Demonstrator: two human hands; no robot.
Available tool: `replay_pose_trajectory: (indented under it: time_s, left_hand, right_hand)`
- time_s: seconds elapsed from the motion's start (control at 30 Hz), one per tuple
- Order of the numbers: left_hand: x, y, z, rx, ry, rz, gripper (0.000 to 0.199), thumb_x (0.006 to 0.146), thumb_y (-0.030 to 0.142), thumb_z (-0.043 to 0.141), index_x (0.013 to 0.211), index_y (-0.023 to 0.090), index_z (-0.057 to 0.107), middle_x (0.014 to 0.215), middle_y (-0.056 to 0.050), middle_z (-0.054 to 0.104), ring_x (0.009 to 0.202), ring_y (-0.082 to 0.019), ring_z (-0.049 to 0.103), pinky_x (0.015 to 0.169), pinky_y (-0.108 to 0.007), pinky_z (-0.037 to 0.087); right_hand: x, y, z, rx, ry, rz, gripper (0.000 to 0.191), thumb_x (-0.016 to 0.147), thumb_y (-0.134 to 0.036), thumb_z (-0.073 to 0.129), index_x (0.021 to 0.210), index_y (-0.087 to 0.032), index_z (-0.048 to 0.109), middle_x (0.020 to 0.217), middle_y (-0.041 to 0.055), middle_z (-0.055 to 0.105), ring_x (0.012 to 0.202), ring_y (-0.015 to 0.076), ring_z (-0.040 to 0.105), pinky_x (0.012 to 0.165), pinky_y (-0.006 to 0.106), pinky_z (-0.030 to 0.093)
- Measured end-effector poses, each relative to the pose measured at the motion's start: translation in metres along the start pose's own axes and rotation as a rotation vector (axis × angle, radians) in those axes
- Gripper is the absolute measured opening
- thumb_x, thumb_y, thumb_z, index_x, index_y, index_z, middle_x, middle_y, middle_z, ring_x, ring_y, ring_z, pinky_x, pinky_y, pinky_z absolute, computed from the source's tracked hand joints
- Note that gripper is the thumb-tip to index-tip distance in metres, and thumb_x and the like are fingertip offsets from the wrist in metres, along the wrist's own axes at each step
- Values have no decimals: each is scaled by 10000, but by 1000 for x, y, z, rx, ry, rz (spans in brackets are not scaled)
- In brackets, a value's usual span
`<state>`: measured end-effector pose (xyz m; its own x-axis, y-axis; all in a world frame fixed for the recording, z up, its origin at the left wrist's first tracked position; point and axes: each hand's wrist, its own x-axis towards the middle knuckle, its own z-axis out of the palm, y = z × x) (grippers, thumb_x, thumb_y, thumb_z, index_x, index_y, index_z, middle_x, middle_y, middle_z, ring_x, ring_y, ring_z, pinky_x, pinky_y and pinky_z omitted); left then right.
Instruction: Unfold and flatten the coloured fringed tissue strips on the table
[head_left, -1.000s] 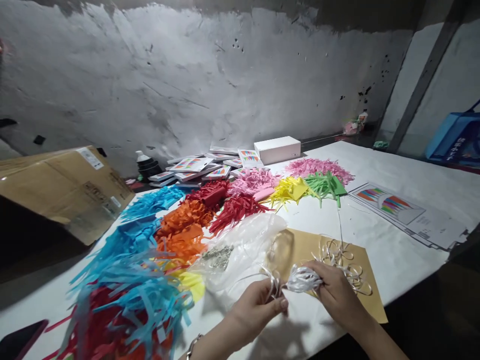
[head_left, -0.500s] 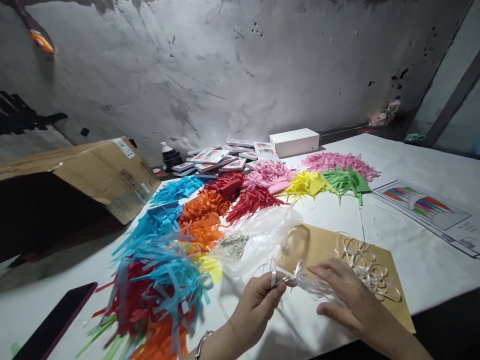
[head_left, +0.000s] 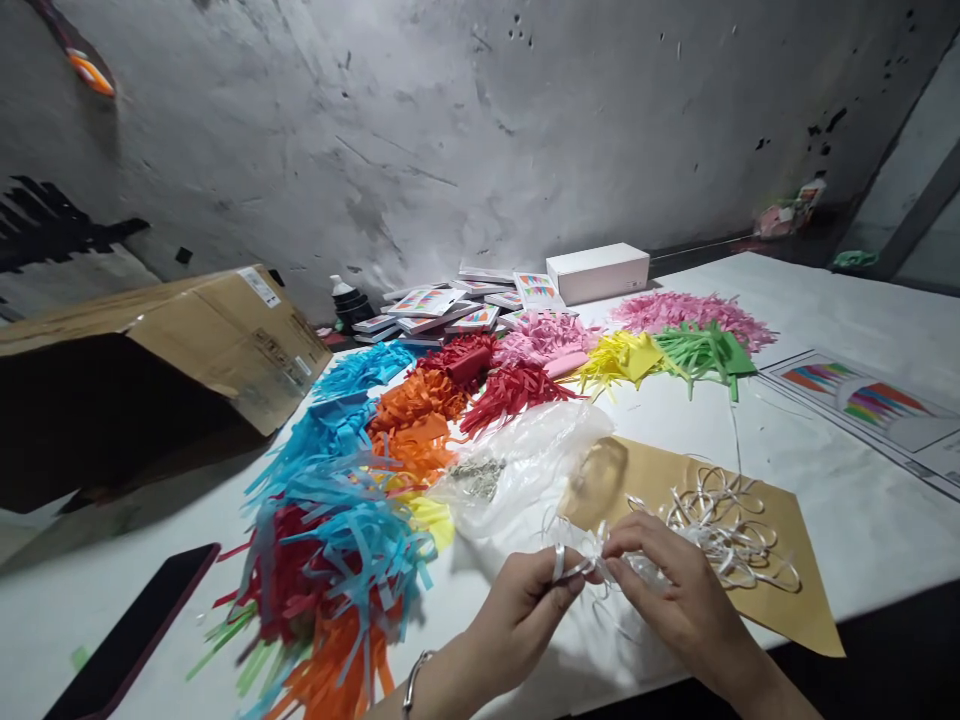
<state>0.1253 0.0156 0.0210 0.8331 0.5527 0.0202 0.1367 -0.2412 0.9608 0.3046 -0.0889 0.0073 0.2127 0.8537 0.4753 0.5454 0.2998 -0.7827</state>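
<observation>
A thin white ribbon (head_left: 559, 562) loops around a finger of my left hand (head_left: 525, 600), whose thumb and forefinger pinch it. Fingertips of my right hand (head_left: 667, 585) close on the same ribbon just to the right, so the two hands almost meet. Loose ribbon ends hang below and between them, somewhat blurred. Behind the right hand, a tangle of white ribbon (head_left: 731, 535) lies on a tan envelope-like sheet (head_left: 806, 590). Just beyond the hands rests a clear plastic bag (head_left: 536, 440) with greyish strands inside.
Fringed paper tassels in blue (head_left: 322, 440), orange (head_left: 416, 400), red (head_left: 517, 390), yellow (head_left: 622, 360), green (head_left: 705, 355) and pink (head_left: 694, 315) spread across the white table. A phone (head_left: 139, 630) lies at left, near an open cardboard box (head_left: 225, 340). Printed packets (head_left: 427, 302) and a white box (head_left: 598, 273) stand behind.
My right hand has moved left and its spread fingers have closed on the ribbon beside my left hand. The left hand keeps its pinch. The whole view has shifted slightly.
</observation>
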Motion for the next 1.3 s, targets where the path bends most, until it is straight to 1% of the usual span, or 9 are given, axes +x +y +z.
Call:
replay_pose_trajectory:
  time_s: [0.13, 0.3, 0.5, 0.6, 0.77, 0.93, 1.07, 1.2, 1.3]
  left_hand:
    - [2, 0, 1, -5, -64, 33, 489, 978, 563, 528, 884, 143, 762, 715, -53, 615, 671, -168, 474, 666, -271, 389]
    - [6, -8, 5, -46, -30, 86, 474, 973, 567, 533, 861, 131, 683, 671, -2, 516, 646, -137, 418, 622, -254, 343]
    - [11, -12, 11, -97, 97, 46, 427, 923, 535, 618, 727, 162, 551, 643, 34, 422, 623, -118, 331, 573, -246, 280]
    - [10, -11, 13, -49, 91, 46, 406, 936, 482, 600, 690, 175, 504, 621, 45, 386, 608, -114, 306, 562, -248, 262]
    - [8, -14, 15, -57, 77, 4, 351, 921, 448, 623, 723, 183, 503, 628, 58, 361, 603, -112, 288, 551, -246, 247]
    - [10, -12, 15, -48, 100, 34, 328, 921, 423, 634, 728, 174, 543, 637, 46, 410, 615, -117, 331, 575, -247, 277]
    - [9, -10, 11, 12, 80, 53, 332, 927, 385, 627, 699, 182, 495, 637, 42, 418, 626, -120, 352, 591, -250, 287]
    - [9, -13, 8, -82, 86, 21, 421, 921, 475, 635, 672, 188, 453, 647, 45, 370, 626, -120, 320, 580, -256, 270]
    - [9, -15, 9, -127, 98, 8, 451, 917, 533, 632, 678, 181, 483, 656, 39, 380, 636, -124, 323, 586, -260, 276]
  right_hand:
    - [-3, 0, 6, 102, -57, 73, 143, 973, -269, 577, 852, -232, 645, 813, -6, 639, 784, 145, 627, 716, 248, 486]
    - [-8, 1, 13, 156, 120, 73, 189, 981, -254, 565, 800, -231, 617, 761, -24, 597, 721, 125, 596, 667, 234, 473]
    - [-10, -3, 18, -107, 179, -178, 137, 941, -102, 589, 899, -228, 625, 819, -6, 629, 798, 143, 593, 740, 275, 471]
    - [-9, -6, 17, -263, 230, -273, 159, 918, -55, 588, 917, -213, 609, 816, 8, 624, 799, 157, 564, 781, 316, 448]
    - [-7, -9, 14, -224, 247, -191, 166, 948, -88, 570, 849, -220, 559, 759, -7, 589, 754, 145, 537, 703, 281, 438]
    - [-9, -11, 17, -293, 209, -254, 172, 940, -57, 558, 859, -209, 562, 767, -4, 589, 744, 148, 525, 759, 311, 411]
    - [-9, -9, 15, -342, 321, -256, 179, 925, -41, 566, 848, -202, 544, 737, -5, 554, 721, 148, 500, 782, 323, 402]
    - [-9, -3, 11, -375, 401, -206, 127, 942, -89, 596, 897, -207, 584, 808, 14, 602, 832, 165, 549, 825, 305, 428]
    - [-11, -1, 13, -314, 328, -165, 68, 961, -164, 608, 998, -221, 614, 921, 21, 655, 934, 167, 584, 864, 286, 447]
